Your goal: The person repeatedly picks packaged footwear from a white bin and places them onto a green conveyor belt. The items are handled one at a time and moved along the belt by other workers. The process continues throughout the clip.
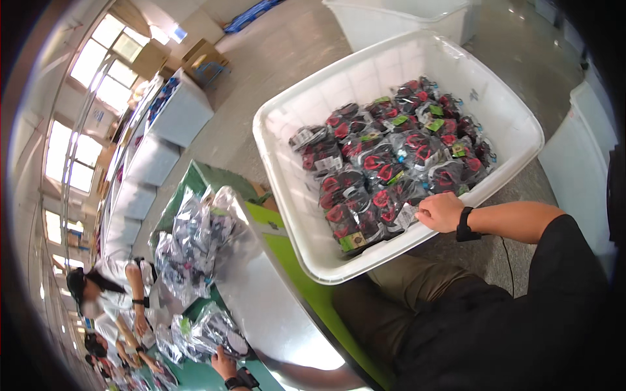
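Note:
My right hand (441,212), with a dark band on its wrist, reaches over the near rim of a large white plastic bin (290,215). Its fingers are closed at the edge of a clear-bagged pair of black and red shoes (386,203), next to a white label. Several more such bagged pairs fill the bin floor, some with green tags. At the lower left, my left hand (225,366) grips the near end of a clear-bagged grey shoe (228,335) on the green surface. The palm side of that hand is hidden.
A shiny metal surface (264,293) with a lime-green side stands between me and the heap of bagged shoes (192,241). Co-workers (117,287) stand along the green table at left. Other white bins (176,107) line the far left, and more (398,19) stand beyond.

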The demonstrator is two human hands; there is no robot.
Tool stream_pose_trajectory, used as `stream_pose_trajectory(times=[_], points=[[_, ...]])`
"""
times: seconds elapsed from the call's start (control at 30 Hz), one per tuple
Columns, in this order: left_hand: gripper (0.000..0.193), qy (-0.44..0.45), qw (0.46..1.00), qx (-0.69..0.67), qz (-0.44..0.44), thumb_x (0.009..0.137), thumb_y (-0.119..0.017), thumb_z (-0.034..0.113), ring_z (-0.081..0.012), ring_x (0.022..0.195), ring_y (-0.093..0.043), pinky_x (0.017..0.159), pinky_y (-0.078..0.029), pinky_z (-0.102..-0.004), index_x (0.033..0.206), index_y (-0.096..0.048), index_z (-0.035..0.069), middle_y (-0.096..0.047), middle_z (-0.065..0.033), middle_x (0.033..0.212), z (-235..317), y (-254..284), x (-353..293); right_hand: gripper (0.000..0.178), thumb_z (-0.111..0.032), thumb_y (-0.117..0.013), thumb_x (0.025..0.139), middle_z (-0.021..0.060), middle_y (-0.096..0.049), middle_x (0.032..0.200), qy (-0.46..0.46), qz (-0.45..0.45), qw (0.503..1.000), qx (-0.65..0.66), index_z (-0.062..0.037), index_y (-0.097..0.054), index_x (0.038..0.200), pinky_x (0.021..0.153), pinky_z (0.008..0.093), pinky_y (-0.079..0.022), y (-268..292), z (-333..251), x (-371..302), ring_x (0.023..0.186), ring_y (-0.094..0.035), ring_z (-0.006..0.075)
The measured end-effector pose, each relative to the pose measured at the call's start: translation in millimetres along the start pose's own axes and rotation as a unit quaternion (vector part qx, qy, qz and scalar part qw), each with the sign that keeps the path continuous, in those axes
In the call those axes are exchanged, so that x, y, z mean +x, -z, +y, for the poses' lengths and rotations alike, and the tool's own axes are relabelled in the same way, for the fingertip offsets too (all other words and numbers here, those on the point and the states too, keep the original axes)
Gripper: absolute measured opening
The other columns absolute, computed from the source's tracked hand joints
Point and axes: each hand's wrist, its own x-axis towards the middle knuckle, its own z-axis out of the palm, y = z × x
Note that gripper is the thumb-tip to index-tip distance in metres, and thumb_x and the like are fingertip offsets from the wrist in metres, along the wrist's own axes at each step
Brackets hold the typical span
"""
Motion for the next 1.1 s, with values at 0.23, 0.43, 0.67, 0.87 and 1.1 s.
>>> stream_pose_trajectory(times=[0.23,0.43,0.67,0.87,1.1], points=[[0.053,-0.169,0.967,-0.158,0.108,0.094,-0.071,0.000,-0.0172,0.095,-0.060,0.077,-0.058,-0.0331,0.139,-0.044,0.005,-0.055,-0.0083,0.119,16,-32,-170,0.027,-0.031,-0.063,0.094,0.0152,-0.069,0.082,0.032,0.052,0.998,-0.002,-0.0077,-0.069,0.082,0.072,0.0512,-0.052,-11,1,4,0.081,-0.068,0.0384],[0.057,0.038,0.932,-0.358,-0.047,0.106,-0.061,0.028,-0.0196,0.115,-0.060,0.094,-0.055,-0.0389,0.156,-0.040,0.011,-0.050,-0.0076,0.144,40,-27,-249,0.032,-0.030,-0.059,0.099,0.0176,-0.065,0.081,0.038,0.043,0.998,-0.009,-0.0026,-0.065,0.084,0.071,0.0511,-0.048,-15,4,8,0.081,-0.065,0.0407],[0.079,0.013,0.967,-0.249,-0.049,0.100,-0.071,0.015,-0.0205,0.126,-0.056,0.103,-0.050,-0.0347,0.163,-0.025,0.004,-0.045,-0.0126,0.152,65,-74,-241,0.033,-0.034,-0.058,0.100,0.0173,-0.068,0.084,0.033,0.014,0.999,-0.001,-0.0041,-0.069,0.092,0.074,0.0485,-0.049,-12,8,8,0.085,-0.067,0.0395],[0.077,-0.104,0.958,-0.268,-0.022,0.091,-0.064,-0.005,-0.0256,0.126,-0.058,0.104,-0.051,-0.0354,0.161,-0.033,0.003,-0.036,-0.0190,0.160,92,-99,-240,0.021,-0.020,-0.066,0.093,0.0160,-0.071,0.094,0.145,0.005,0.976,0.161,-0.0007,-0.071,0.099,0.081,0.0422,-0.053,-5,-35,10,0.089,-0.068,0.0334],[0.075,-0.001,0.937,-0.332,-0.107,0.085,-0.057,-0.014,-0.0205,0.105,-0.064,0.086,-0.057,-0.0309,0.156,-0.039,0.002,-0.051,-0.0135,0.134,117,-151,-290,0.048,-0.036,-0.071,0.099,0.0118,-0.076,0.104,0.184,-0.251,0.865,0.394,0.0024,-0.065,0.127,0.088,0.0327,-0.055,-24,-160,-3,0.097,-0.071,0.0188]])
